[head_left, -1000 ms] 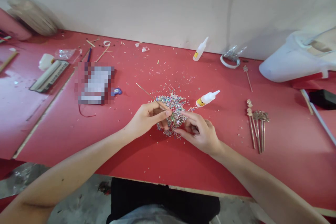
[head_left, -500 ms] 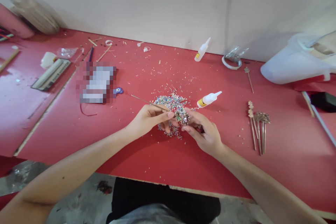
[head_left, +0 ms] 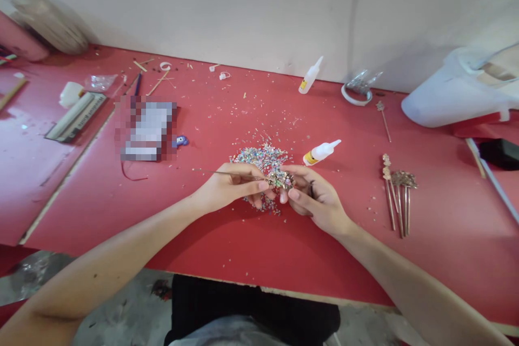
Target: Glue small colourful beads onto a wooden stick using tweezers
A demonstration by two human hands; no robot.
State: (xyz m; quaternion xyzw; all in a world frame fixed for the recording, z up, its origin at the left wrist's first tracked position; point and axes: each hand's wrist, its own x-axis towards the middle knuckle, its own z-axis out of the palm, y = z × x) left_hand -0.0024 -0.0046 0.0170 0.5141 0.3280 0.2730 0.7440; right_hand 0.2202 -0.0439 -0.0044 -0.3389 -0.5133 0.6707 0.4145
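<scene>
A metal hairpin with a jewelled flower head point(head_left: 280, 179) is held between my two hands, above a pile of small sparkling stones point(head_left: 259, 157). My left hand point(head_left: 233, 186) is closed on it near the head, and its thin stick points left across the fingers. On the other side, my right hand point(head_left: 314, 194) pinches the right edge of the ornament between thumb and fingers. A white glue bottle with a yellow label point(head_left: 321, 152) lies just behind my right hand.
Several finished-looking hairpins point(head_left: 403, 181) lie to the right on the red table point(head_left: 227, 248). Another glue bottle point(head_left: 311, 75), a tape roll point(head_left: 357, 95) and a white bucket point(head_left: 441, 92) are at the back. A long box point(head_left: 76, 117) and a blurred-out rectangular object point(head_left: 149, 131) are left.
The hairpin has turned so that its stick lies more level, its free end lower and further left. The fingers of my right hand have shifted on the ornament.
</scene>
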